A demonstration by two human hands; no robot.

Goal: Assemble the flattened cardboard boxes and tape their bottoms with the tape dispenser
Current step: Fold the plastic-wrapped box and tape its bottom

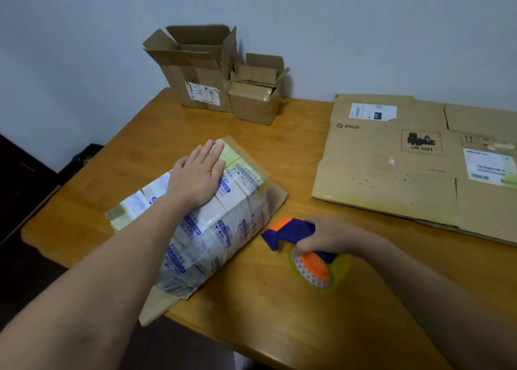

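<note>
Three assembled boxes stand on the one tabletop [274, 308]: two open-topped at the back, a taller box [195, 72] and a shorter box [256, 101], plus one tape-covered box [215, 229] in front. One flattened box [386, 168] lies at the right. One tape dispenser [302, 246]. Two hands: left hand [197, 173], right hand [333, 236].

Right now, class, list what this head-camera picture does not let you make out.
Head view: tape dispenser blurred by motion; right hand covers its handle.
Head view: box top partly hidden under the flat left hand.
Head view: flat cardboard cut off by the right edge.
Head view: shipping label print too small to read.
</note>
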